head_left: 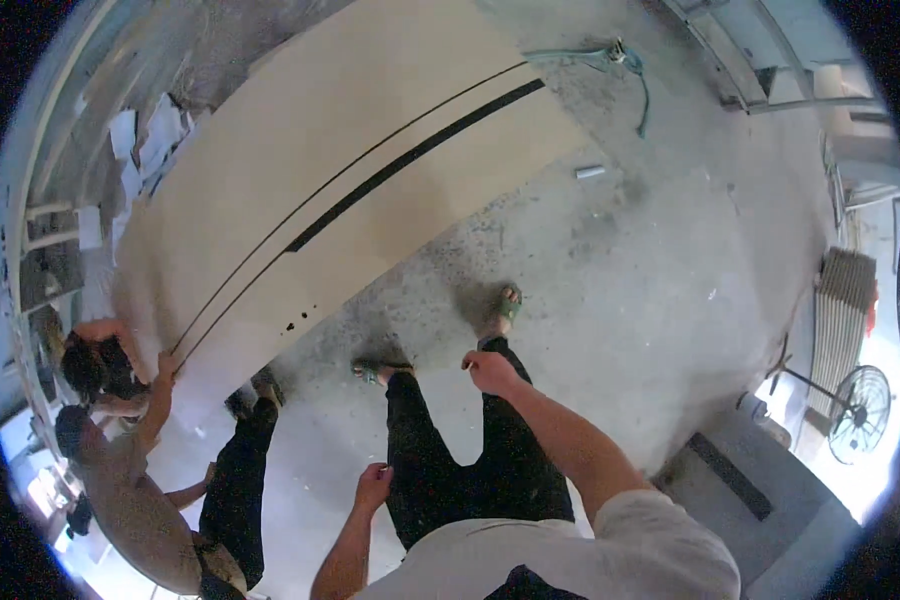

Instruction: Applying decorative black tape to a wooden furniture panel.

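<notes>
My left hand [374,487] hangs beside my left thigh with its fingers curled; whether anything is in them is hidden. In front of my right thigh, my right hand [490,371] is closed, with a tiny pale bit showing at the fingertips that is too small to name. Both hands are apart from the large beige sheet [340,120] ahead of me. Along that sheet run a broad black strip [420,150] and a thin dark line [300,213]. A co-worker's hand [167,364] touches the sheet's near left end, at the dark lines.
Two people are at the left, one in a light shirt [135,500]. White scraps [160,135] lie past the sheet's left edge. A greenish hose or strap [580,55] and a small white roll [590,172] lie beyond its right end. A fan [860,410] and a grey box [750,510] stand right.
</notes>
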Action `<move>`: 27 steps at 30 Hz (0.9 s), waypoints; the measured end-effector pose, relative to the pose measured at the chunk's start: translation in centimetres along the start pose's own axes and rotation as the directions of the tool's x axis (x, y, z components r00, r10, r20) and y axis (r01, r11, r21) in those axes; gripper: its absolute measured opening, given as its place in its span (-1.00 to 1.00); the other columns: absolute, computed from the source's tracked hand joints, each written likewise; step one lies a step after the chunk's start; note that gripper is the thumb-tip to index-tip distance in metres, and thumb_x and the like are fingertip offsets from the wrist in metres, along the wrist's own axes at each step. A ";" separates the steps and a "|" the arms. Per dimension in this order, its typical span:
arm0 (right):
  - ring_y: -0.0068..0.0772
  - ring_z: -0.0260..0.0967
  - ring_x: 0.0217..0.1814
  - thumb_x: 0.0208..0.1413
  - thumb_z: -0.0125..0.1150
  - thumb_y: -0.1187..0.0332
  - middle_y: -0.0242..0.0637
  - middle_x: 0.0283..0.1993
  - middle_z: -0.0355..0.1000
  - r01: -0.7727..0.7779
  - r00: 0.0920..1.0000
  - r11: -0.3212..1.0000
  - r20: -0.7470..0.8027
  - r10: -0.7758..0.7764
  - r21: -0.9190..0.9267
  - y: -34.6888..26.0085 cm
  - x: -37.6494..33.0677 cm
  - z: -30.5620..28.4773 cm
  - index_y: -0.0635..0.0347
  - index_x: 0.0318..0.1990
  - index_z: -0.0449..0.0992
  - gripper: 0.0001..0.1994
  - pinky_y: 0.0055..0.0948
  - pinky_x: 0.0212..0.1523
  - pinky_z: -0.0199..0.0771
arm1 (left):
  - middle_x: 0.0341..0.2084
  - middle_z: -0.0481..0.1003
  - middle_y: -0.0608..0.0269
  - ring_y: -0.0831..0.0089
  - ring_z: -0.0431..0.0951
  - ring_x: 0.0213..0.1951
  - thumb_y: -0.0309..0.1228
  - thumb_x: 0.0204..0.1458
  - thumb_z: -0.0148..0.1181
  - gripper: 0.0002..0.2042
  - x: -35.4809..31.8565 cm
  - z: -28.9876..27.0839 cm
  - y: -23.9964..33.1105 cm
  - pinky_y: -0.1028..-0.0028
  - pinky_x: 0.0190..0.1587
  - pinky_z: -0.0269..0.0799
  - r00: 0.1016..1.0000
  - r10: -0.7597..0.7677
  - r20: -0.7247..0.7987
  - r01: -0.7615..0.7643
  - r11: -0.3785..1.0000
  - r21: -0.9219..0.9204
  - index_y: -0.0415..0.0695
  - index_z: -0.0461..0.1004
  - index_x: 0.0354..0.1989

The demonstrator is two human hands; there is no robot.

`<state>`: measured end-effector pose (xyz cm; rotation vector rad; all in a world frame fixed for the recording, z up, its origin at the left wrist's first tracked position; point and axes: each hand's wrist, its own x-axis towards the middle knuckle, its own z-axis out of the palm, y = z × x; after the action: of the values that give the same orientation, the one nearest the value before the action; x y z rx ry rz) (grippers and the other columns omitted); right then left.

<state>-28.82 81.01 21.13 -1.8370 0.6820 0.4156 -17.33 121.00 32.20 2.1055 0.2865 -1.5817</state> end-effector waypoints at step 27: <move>-0.45 0.52 -0.37 0.10 0.26 0.32 -0.20 -0.44 0.56 -0.123 0.984 0.981 -0.147 0.101 -0.153 14.6 11.2 -45.6 0.28 -0.28 0.59 -0.81 -0.41 -0.31 0.50 | -0.23 0.60 -0.03 0.11 0.62 -0.12 -0.16 0.15 0.16 -0.66 19.7 19.8 55.1 0.28 -0.05 0.50 0.962 0.265 -0.071 -0.219 0.898 0.382 -0.18 0.50 -0.08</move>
<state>-31.15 31.90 20.23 -2.0001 0.8718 0.4302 -3.47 61.38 23.41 2.4145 -0.2527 -1.4467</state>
